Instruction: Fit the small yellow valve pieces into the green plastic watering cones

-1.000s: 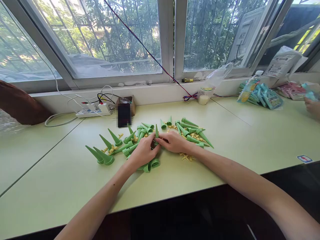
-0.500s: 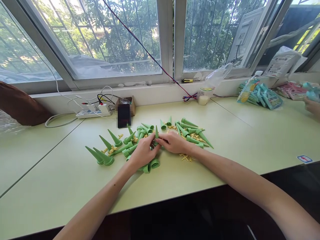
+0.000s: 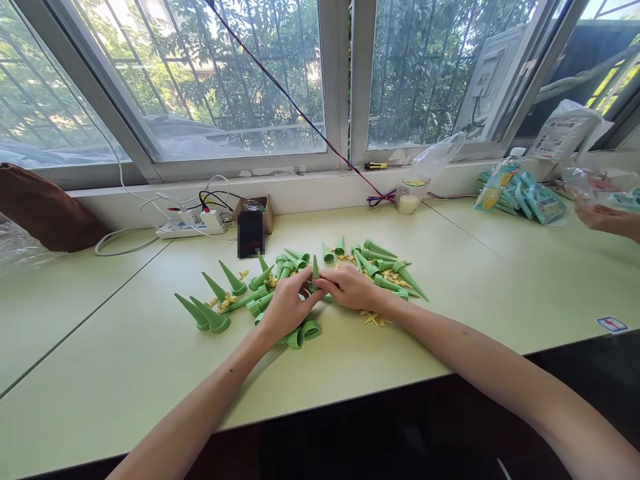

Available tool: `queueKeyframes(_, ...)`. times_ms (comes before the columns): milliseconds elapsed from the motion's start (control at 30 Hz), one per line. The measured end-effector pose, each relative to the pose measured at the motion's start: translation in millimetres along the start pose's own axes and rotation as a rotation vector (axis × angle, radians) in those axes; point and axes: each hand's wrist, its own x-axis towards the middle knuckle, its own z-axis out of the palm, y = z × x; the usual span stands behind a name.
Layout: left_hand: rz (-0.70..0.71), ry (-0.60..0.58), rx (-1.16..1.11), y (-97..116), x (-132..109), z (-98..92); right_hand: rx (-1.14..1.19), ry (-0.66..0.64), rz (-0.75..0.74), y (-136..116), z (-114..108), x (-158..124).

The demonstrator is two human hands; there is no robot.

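Note:
A green plastic watering spike points upward between my hands, clear of the pile. My left hand is closed around its lower part. The fingers of my right hand are pinched together against the spike's side; whatever they hold is hidden. Several green spikes lie beside and under my left hand, while others stand tip-up at the left. Beyond my right hand is another heap of green spikes. Small yellow cross-shaped plastic pieces are scattered among them and below my right wrist.
A power strip with cables and a small cardboard box sit at the back. A plastic cup, a bottle and teal packages line the wall. Another person's hand is at the far right.
My hands stay together at the same spike, with barely any movement. At the far right, the other person's hand has moved left and the teal item there is lower.

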Motion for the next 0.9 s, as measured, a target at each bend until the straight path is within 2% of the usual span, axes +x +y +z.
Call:
queueKeyframes(300, 0.005, 0.033, -0.006, -0.4, -1.0, 1.8, 0.021, 0.054, 0.003, 3.3, 3.8, 1.0)
queueKeyframes(667, -0.066, 0.168, 0.012, 3.0, 1.8, 1.7, 0.061, 0.143, 0.048, 2.7, 4.2, 0.4)
queueKeyframes(900, -0.078, 0.137, 0.010, 1.0, 1.4, 2.1, 0.054, 0.146, 0.040, 4.5, 5.4, -0.2)
